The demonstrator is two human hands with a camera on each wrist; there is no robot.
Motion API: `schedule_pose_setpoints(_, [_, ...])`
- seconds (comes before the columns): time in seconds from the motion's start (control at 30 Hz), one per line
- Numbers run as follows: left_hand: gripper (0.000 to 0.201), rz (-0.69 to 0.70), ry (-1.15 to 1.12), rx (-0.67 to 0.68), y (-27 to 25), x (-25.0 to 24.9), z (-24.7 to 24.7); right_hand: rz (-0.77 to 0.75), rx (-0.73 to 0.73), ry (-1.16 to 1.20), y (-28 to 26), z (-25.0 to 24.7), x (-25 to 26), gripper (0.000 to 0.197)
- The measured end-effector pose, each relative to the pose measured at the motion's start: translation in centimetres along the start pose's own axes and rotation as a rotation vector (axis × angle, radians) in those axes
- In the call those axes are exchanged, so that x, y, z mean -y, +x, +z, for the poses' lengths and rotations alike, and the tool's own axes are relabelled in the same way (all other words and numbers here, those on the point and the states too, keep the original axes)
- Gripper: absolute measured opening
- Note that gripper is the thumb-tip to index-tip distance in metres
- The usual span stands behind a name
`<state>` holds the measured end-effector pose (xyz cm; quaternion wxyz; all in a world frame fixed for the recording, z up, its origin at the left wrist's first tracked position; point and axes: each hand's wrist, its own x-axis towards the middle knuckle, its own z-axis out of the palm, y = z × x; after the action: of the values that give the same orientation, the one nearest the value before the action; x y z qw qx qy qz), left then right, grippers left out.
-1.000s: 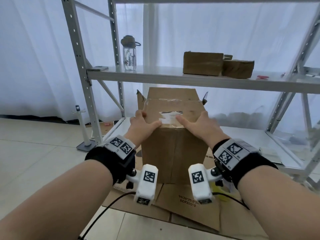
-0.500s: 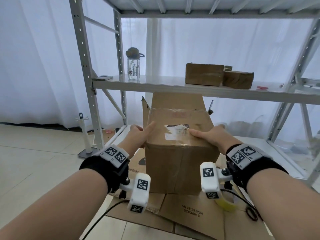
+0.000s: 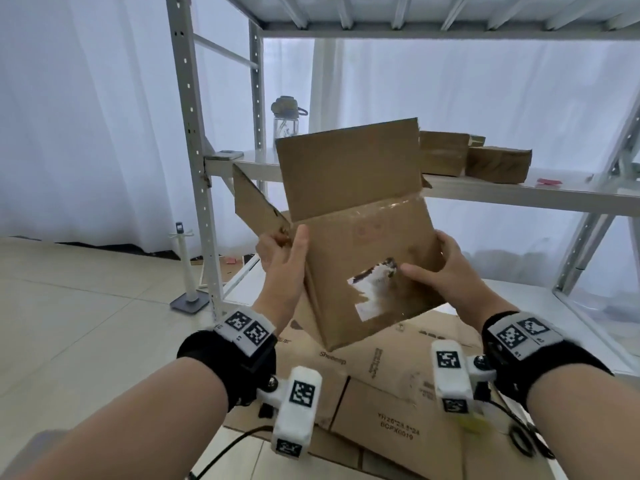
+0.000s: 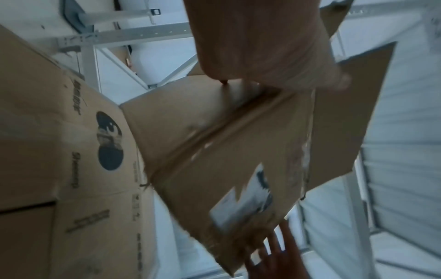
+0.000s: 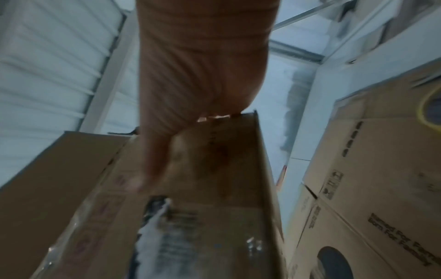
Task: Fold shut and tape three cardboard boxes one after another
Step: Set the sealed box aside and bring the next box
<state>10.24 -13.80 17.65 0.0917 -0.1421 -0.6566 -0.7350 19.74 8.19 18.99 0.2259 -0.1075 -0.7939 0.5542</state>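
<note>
Both hands hold one cardboard box (image 3: 363, 258) tilted in the air above flattened cardboard sheets (image 3: 388, 403) on the floor. Left hand (image 3: 282, 261) grips its left edge, thumb on the near face; right hand (image 3: 446, 268) clasps the right edge, thumb beside a torn white label (image 3: 374, 289). Its top flaps (image 3: 349, 168) stand open. Two more boxes (image 3: 474, 157) sit on the metal shelf (image 3: 519, 195).

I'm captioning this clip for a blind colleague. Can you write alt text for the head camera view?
Two hands hold a tilted cardboard box in the air, its top flaps open: the left hand grips one side, the right hand the other beside a torn white label. Behind stands a metal shelf with two smaller boxes and a water bottle.
</note>
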Motion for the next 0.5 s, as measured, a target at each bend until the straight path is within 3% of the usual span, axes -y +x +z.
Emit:
schedule_pose_setpoints(0.13, [0.03,0.099,0.188,0.0,-0.2,2.2,0.3,0.153,-0.124,0.234,0.8,0.5,-2.2,0.073])
schedule_pose_setpoints(0.2, [0.049,0.168,0.294,0.049,0.0,3.4,0.1,0.232,-0.114,0.246,1.0,1.1,-3.4,0.084])
schedule_pose_setpoints(0.27, [0.072,0.21,0.475,0.19,0.7,4.5,-0.4,0.274,-0.082,0.189,1.3,1.5,-4.5,0.103])
schedule_pose_setpoints(0.4, [0.061,0.291,0.742,0.468,2.8,5.0,-1.1,0.31,-0.089,0.071,2.2,2.0,-4.4,0.092])
schedule_pose_setpoints(0.5, [0.069,0.356,0.883,0.677,4.5,4.8,-1.7,0.41,-0.108,-0.018,3.0,2.2,-3.6,0.093])
